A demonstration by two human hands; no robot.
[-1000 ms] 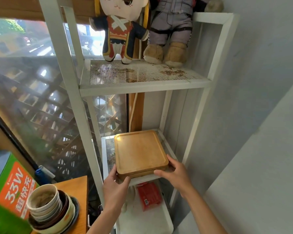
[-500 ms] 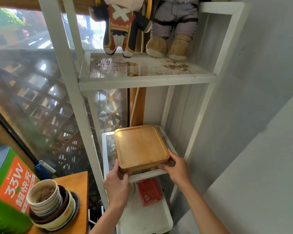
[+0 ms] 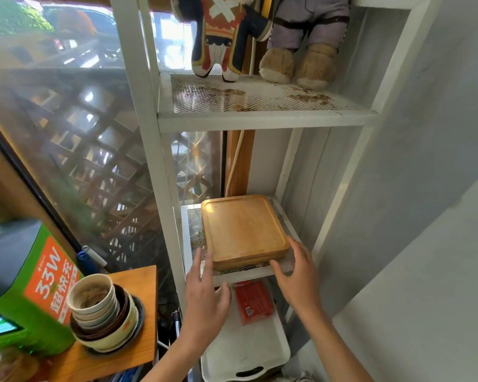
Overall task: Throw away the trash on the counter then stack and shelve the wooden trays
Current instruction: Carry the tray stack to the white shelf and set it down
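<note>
The wooden trays (image 3: pixel 244 230) sit in a stack on the middle shelf (image 3: pixel 283 267) of a white rack (image 3: pixel 138 106). The stack fills most of that shelf. Its right side lies close to the shelf's right edge, and a strip of bare mesh shows along the left edge. The front of the stack is just behind the shelf's front edge. Above the trays there is a lot of open room up to the top shelf (image 3: pixel 260 121). Two soft toys (image 3: pixel 260 37) stand up there.

Half a second ago both hands held the front corners of the stack. Now the fingers have let go and the stack sits a bit deeper on the shelf.

The left hand (image 3: pixel 204 295) is at the front left corner of the stack. Its fingers are straight and close together, and the tips seem to just touch the tray's side. The right hand (image 3: pixel 295 274) is at the front right corner. Its fingers are a little spread and loose, and the tips are at the tray's corner. I cannot tell if they touch it. Both arms reach up from the bottom.

Under the middle shelf a red packet (image 3: pixel 255 301) lies on a white tray (image 3: pixel 246 354). On a wooden table (image 3: pixel 138 340) to the left stands a pile of bowls (image 3: pixel 102 315), beside a green box (image 3: pixel 33 293).
</note>
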